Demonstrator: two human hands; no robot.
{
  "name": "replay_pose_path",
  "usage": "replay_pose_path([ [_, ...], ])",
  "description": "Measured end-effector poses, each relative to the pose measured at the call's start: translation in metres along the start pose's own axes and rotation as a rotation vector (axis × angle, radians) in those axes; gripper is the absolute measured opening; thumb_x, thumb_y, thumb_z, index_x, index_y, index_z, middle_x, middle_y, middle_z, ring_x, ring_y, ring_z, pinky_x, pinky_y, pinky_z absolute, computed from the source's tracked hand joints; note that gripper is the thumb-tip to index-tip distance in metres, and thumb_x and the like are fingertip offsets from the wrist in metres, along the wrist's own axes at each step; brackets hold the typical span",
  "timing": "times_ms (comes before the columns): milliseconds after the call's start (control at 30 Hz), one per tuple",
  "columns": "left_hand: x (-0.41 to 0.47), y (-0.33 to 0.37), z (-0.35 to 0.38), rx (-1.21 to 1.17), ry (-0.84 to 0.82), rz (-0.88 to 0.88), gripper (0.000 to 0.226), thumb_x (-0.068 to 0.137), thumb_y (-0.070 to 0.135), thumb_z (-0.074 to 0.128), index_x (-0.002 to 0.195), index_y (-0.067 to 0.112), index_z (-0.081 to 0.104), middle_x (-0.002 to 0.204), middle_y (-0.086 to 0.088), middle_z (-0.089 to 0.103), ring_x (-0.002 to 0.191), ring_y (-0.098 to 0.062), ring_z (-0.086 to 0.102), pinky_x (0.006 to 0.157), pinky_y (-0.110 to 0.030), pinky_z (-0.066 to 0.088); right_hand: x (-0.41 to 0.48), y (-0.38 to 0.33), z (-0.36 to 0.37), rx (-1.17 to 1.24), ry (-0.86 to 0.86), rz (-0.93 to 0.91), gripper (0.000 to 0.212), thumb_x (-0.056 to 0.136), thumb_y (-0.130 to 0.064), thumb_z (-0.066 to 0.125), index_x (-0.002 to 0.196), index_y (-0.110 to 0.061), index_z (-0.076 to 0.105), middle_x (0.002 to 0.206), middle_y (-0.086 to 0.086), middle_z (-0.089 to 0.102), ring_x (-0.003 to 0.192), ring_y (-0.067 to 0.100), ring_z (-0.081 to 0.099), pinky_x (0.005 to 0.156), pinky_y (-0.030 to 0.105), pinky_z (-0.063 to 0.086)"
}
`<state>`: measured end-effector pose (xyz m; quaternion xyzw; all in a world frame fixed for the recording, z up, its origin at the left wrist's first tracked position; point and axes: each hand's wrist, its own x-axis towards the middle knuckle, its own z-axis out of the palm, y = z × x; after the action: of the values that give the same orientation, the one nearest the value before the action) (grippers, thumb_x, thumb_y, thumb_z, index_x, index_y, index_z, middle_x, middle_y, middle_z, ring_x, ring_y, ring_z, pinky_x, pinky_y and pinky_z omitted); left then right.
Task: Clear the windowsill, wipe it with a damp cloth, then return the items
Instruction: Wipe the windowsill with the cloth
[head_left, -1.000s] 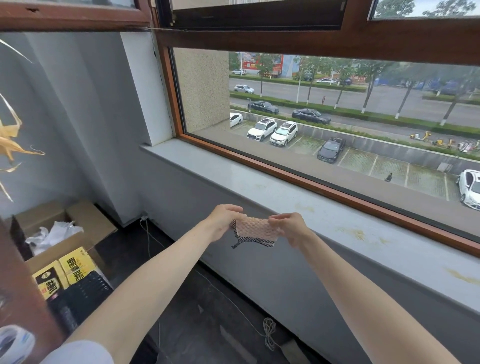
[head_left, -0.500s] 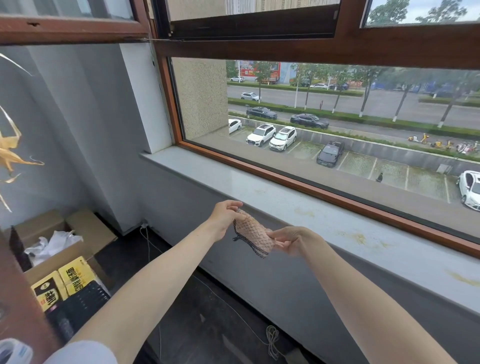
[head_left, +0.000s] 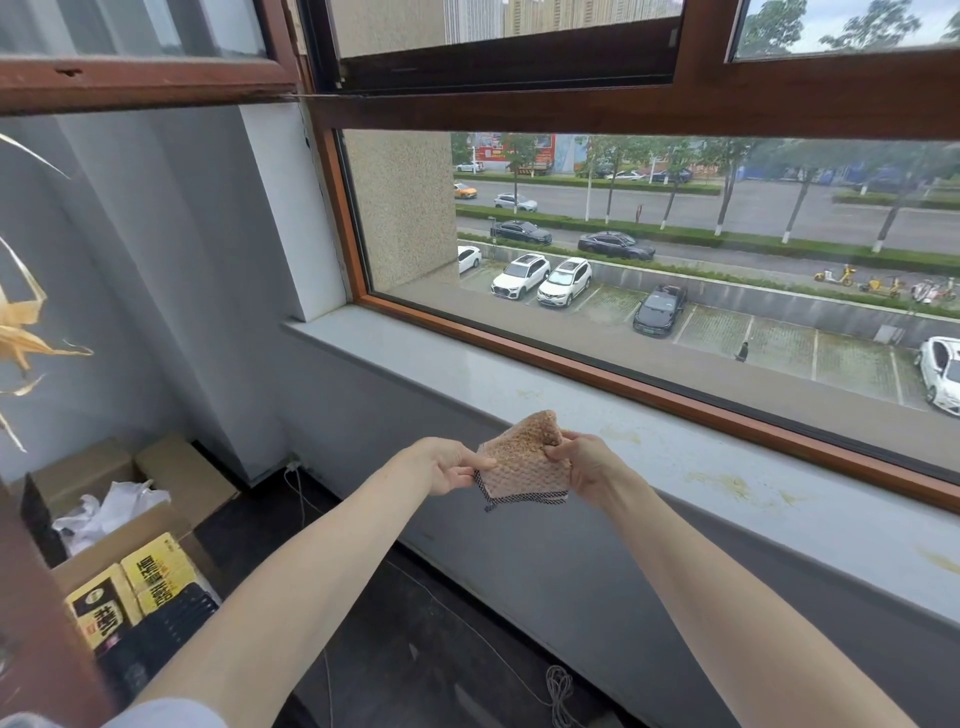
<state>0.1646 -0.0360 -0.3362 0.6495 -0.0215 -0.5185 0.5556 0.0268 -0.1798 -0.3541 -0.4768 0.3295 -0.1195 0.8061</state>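
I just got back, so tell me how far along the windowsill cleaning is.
Clearing looks done: no items stand on the visible windowsill. In hand: the left hand and right hand hold the cloth up in front of it. Left: wiping, since yellowish stains show on it, then returning the items.
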Motion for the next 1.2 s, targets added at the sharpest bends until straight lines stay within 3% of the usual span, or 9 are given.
replay_pose_path([
  [100,0.000,-0.001,-0.002,0.069,-0.032,0.049,0.030,0.079,-0.015,0.064,0.107,-0.004,0.060,0.104,-0.015,0.068,0.102,-0.023,0.065,0.096,-0.032,0.049,0.001,-0.001,-0.002,-0.003,-0.065,0.011,0.040,0.084,0.020,0.042,0.112,-0.001,0.062,0.104,0.018,0.065,0.089,0.031,0.064,0.081,0.044,0.054],
  [333,-0.006,0.015,-0.002,0.071,-0.032,0.342,0.033,0.083,-0.018,0.052,0.105,0.007,0.055,0.098,-0.011,0.065,0.081,-0.021,0.065,0.068,-0.029,0.054,0.003,-0.012,0.006,-0.096,-0.211,0.037,0.070,0.076,0.033,0.042,0.128,-0.014,0.050,0.107,0.020,0.064,0.098,0.031,0.063,0.075,0.039,0.052],
  [500,-0.010,0.009,-0.014,0.102,-0.179,0.426,0.036,0.074,-0.026,0.049,0.080,0.008,0.058,0.092,-0.009,0.068,0.084,-0.021,0.063,0.074,-0.028,0.050,0.003,-0.007,0.010,-0.164,-0.131,-0.140,0.065,0.068,0.035,0.038,0.122,0.003,0.056,0.089,0.014,0.067,0.085,0.025,0.063,0.068,0.031,0.051],
  [600,-0.010,0.003,-0.015,0.141,-0.168,0.484,0.045,0.075,-0.028,0.046,0.056,0.010,0.061,0.087,-0.011,0.072,0.084,-0.023,0.067,0.073,-0.028,0.052,0.000,-0.004,0.004,-0.216,-0.121,-0.237,0.058,0.063,0.033,0.032,0.090,0.000,0.071,0.084,0.011,0.071,0.089,0.027,0.064,0.071,0.029,0.052],
  [700,-0.009,-0.001,-0.013,0.090,-0.152,0.511,0.035,0.077,-0.027,0.050,0.073,0.006,0.061,0.090,-0.013,0.070,0.082,-0.024,0.067,0.069,-0.031,0.056,-0.002,-0.003,-0.001,-0.213,-0.129,-0.246,0.056,0.062,0.032,0.028,0.064,-0.002,0.073,0.096,0.018,0.069,0.098,0.033,0.061,0.078,0.035,0.051],
  [867,-0.011,-0.007,-0.006,0.157,-0.130,0.474,0.030,0.077,-0.020,0.059,0.074,0.006,0.073,0.107,-0.011,0.067,0.103,-0.020,0.063,0.094,-0.033,0.049,-0.005,0.002,-0.019,-0.177,-0.116,-0.175,0.046,0.075,0.031,0.046,0.103,0.002,0.066,0.103,0.020,0.066,0.094,0.029,0.063,0.079,0.032,0.054],
  [967,-0.010,-0.011,-0.004,0.164,-0.142,0.432,0.034,0.080,-0.017,0.058,0.066,0.010,0.075,0.107,-0.014,0.068,0.105,-0.023,0.064,0.093,-0.034,0.050,-0.008,0.005,-0.028,-0.291,-0.076,-0.150,0.024,0.079,0.016,0.061,0.093,-0.002,0.071,0.097,0.016,0.070,0.097,0.025,0.063,0.095,0.033,0.046],
  [1067,-0.006,-0.017,-0.003,0.196,-0.119,0.429,0.037,0.084,-0.013,0.055,0.064,0.012,0.073,0.088,-0.012,0.073,0.090,-0.025,0.066,0.079,-0.032,0.053,-0.011,0.009,-0.033,-0.259,-0.066,-0.157,0.014,0.083,0.009,0.062,0.086,-0.002,0.069,0.093,0.012,0.071,0.092,0.023,0.065,0.091,0.032,0.049],
  [1200,0.005,-0.024,0.006,0.253,-0.017,0.478,0.039,0.081,-0.011,0.056,0.063,0.017,0.075,0.091,-0.011,0.073,0.099,-0.021,0.064,0.104,-0.037,0.039,-0.014,0.015,-0.038,-0.220,-0.102,-0.131,0.011,0.090,-0.002,0.059,0.100,-0.005,0.060,0.093,0.008,0.070,0.082,0.020,0.068,0.077,0.029,0.052],
])
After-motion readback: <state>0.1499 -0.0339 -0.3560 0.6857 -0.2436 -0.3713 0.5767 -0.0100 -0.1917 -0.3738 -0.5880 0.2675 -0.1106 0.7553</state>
